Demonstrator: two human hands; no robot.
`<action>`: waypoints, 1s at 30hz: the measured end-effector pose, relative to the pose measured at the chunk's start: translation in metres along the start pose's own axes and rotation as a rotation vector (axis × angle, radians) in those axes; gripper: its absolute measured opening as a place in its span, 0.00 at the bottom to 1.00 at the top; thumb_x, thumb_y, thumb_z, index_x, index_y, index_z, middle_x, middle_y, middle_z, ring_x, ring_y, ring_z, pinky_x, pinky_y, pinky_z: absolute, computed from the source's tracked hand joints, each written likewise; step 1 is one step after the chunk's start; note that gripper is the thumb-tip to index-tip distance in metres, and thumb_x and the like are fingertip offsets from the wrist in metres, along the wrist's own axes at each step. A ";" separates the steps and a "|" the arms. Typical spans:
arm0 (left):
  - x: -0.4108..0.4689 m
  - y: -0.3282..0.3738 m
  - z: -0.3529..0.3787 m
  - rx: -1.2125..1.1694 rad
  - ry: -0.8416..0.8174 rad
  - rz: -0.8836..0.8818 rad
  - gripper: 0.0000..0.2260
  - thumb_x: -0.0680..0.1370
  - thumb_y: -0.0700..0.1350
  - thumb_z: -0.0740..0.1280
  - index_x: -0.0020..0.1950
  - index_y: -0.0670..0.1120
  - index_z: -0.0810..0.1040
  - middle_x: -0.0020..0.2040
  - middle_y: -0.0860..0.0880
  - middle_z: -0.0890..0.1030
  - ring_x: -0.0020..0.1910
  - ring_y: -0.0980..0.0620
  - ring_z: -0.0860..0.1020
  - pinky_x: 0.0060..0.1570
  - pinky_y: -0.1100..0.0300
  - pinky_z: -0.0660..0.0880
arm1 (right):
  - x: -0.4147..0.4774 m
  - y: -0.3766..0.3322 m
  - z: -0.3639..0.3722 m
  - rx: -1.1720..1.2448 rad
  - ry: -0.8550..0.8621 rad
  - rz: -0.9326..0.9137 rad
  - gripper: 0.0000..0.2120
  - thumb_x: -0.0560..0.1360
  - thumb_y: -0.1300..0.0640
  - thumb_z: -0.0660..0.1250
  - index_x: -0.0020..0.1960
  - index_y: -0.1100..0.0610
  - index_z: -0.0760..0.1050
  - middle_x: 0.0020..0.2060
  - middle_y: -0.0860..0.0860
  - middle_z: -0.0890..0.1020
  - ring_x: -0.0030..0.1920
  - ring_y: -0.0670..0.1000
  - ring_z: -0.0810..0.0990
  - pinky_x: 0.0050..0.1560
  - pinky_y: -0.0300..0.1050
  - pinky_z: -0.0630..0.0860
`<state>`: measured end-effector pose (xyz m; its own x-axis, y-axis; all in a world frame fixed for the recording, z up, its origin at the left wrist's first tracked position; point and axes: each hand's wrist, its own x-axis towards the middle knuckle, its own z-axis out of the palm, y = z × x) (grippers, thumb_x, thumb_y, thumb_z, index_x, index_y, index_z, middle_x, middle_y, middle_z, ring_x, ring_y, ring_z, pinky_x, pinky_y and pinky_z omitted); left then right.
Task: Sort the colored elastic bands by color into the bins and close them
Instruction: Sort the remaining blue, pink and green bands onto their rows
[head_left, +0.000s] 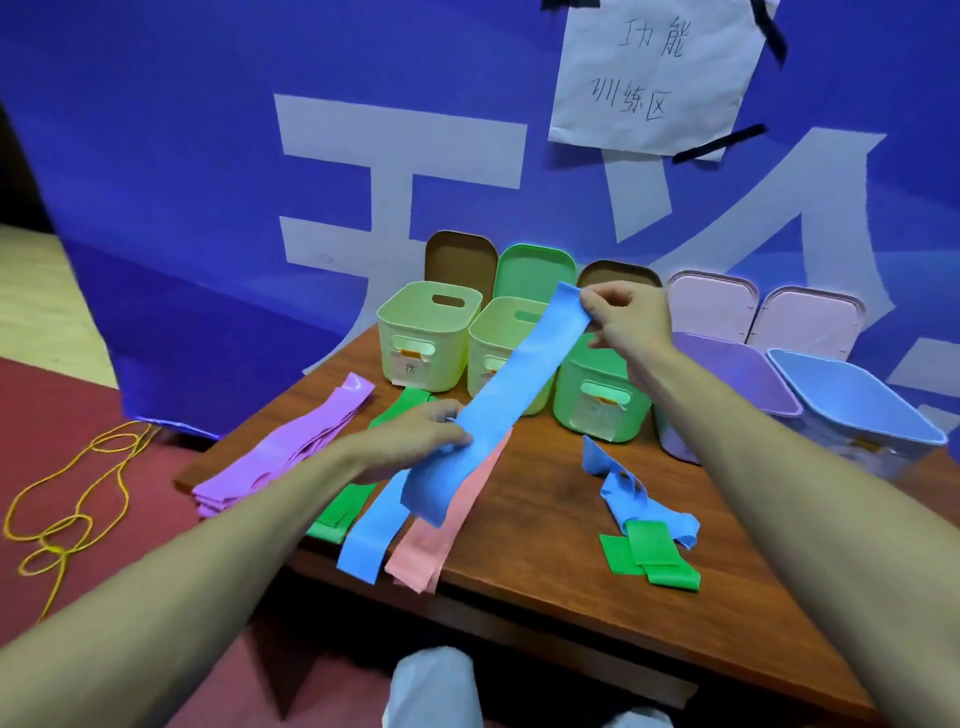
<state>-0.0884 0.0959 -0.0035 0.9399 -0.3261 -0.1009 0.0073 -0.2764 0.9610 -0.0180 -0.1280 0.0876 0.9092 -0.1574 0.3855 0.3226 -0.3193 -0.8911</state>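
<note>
Blue banner (182, 182) with large white characters and a taped paper sheet (654, 73) backs a wooden surface (545, 499) standing on red floor (52, 395). Both hands hold one blue band (519, 384), stretched diagonally above the surface. The right hand (628, 317) pinches its upper end between thumb and fingertips. The left hand (415, 441), fingers curled, grips it lower down, and the band's tail hangs below that hand. Beyond the hands stands a row of open bins: two yellow-green bins (426, 332) beyond the left hand, a green bin (597, 400) just below the right wrist, then a purple bin (727, 384) and a blue bin (857, 410) to the right of the right hand. The yellow-green and green bins each show a handle slot with a small label on the front. Five lids (535, 270) lean upright against the banner behind the bins: brown, green, brown and two pink. Left of the left hand lies a stack of purple bands (291, 447). Beneath the left hand and forearm lie a green band (337, 512), a flat blue band (369, 540) and a pink band (436, 535), side by side, the latter two overhanging the near edge. Below the right forearm, nearer the person, a crumpled blue band (628, 499) lies against folded green bands (654, 556). Far left of the left hand, a yellow cord (78, 499) loops on the floor.
</note>
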 end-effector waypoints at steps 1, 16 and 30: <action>-0.006 -0.006 -0.010 0.031 0.007 -0.019 0.03 0.75 0.42 0.66 0.44 0.46 0.73 0.44 0.46 0.77 0.43 0.51 0.75 0.46 0.58 0.69 | 0.001 0.007 0.007 -0.049 -0.019 0.003 0.02 0.74 0.63 0.68 0.44 0.57 0.79 0.37 0.55 0.80 0.30 0.49 0.78 0.23 0.35 0.71; -0.036 -0.105 -0.044 0.051 0.173 -0.267 0.04 0.78 0.40 0.66 0.44 0.43 0.72 0.27 0.52 0.73 0.21 0.60 0.70 0.20 0.69 0.64 | 0.025 0.100 0.150 -0.371 -0.393 0.157 0.15 0.72 0.69 0.66 0.32 0.53 0.74 0.29 0.54 0.77 0.26 0.49 0.75 0.33 0.44 0.75; -0.006 -0.119 -0.040 0.875 0.214 -0.254 0.20 0.74 0.53 0.69 0.60 0.47 0.67 0.41 0.49 0.72 0.41 0.46 0.71 0.38 0.56 0.64 | 0.026 0.164 0.189 -0.625 -0.407 0.082 0.07 0.73 0.60 0.67 0.45 0.53 0.84 0.48 0.51 0.84 0.52 0.51 0.79 0.54 0.46 0.77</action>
<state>-0.0812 0.1665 -0.1069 0.9889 -0.0130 -0.1482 0.0435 -0.9273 0.3719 0.1079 -0.0081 -0.0935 0.9886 0.1152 0.0967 0.1498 -0.8118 -0.5643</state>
